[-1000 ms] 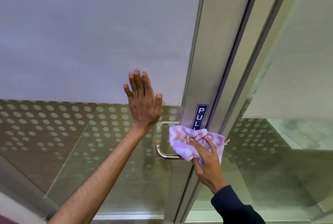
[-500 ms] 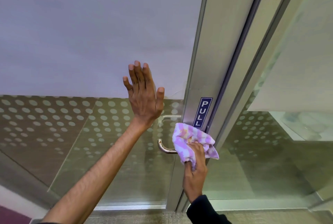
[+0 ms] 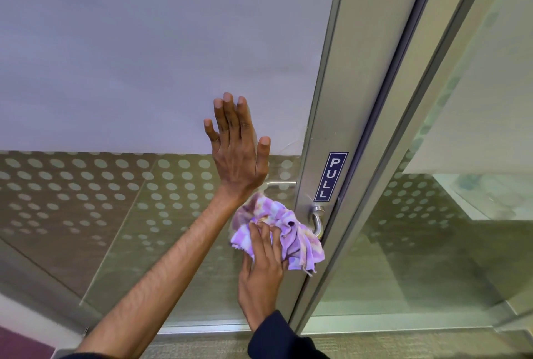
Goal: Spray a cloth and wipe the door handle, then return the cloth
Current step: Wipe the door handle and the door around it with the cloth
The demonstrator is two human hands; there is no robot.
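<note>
Brushed metal is showing only at one end of the door handle [image 3: 317,221]: its curved neck is emerging from the door frame [image 3: 340,99] just below the PULL sticker [image 3: 330,176] and bending down and leftward, where the rest of the lever is disappearing under the cloth [image 3: 284,233]. Judging by that bend, the handle's long axis is running sideways, away from the sticker toward the glass panel [image 3: 144,200], so what is left to wipe is lying along that line, left of the exposed neck. The right hand [image 3: 264,265] is sitting below and left of the sticker, its fingers closed on the bunched cloth and pressing it against the lever; it is clearly the nearer hand and the one doing the wiping. The left hand [image 3: 238,151] is resting flat and spread on the glass, left of the sticker and just above the cloth, gripping nothing and seemingly steadying the door.

The cloth is looking soft and thin, checked in lilac and white with yellowish patches, crumpled into folds with a frayed corner hanging free below the neck. Whether it is damp cannot be told. The handle is looking smooth, rounded and dull silver, with a faint second lever showing through the glass above the cloth.
</note>
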